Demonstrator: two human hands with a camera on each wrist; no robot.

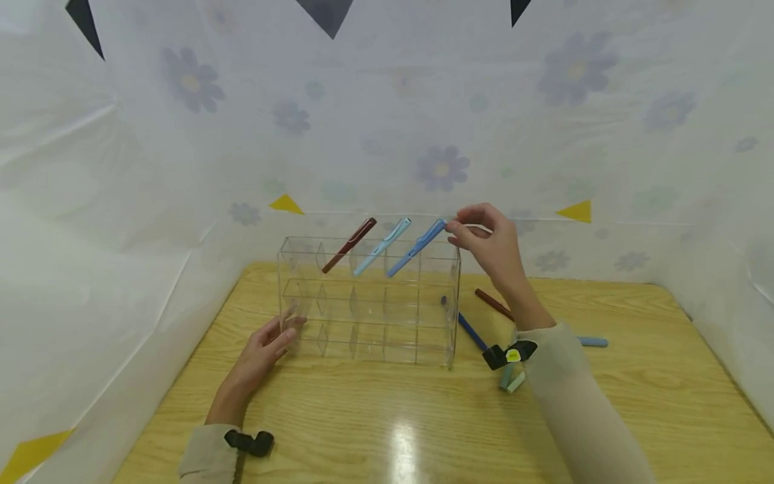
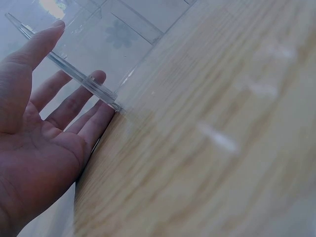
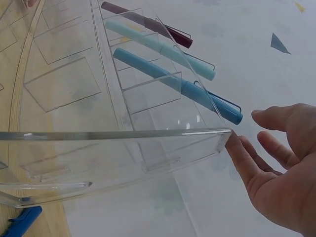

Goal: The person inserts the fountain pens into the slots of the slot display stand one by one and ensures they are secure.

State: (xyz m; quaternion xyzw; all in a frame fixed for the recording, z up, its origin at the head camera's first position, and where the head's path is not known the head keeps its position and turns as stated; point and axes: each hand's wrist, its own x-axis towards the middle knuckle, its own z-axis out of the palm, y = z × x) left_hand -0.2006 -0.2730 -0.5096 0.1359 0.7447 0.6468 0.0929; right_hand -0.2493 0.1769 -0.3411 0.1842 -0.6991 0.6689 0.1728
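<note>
Wooden surface (image 1: 338,417) beneath, our parted left fingers (image 2: 74,102) touch a rack (image 1: 369,322), our parted right fingers (image 3: 244,163) beside its blue pen (image 1: 417,249).

A clear, tiered rack (image 1: 370,322) stands upright before me, my left hand (image 1: 261,355) touching its left end. In separate top-tier compartments, left to right, lean a maroon pen (image 1: 349,245), a pale blue pen (image 1: 382,247) and a blue pen (image 1: 417,249), clipped caps uppermost, the last just beside my right hand (image 1: 494,247).
</note>
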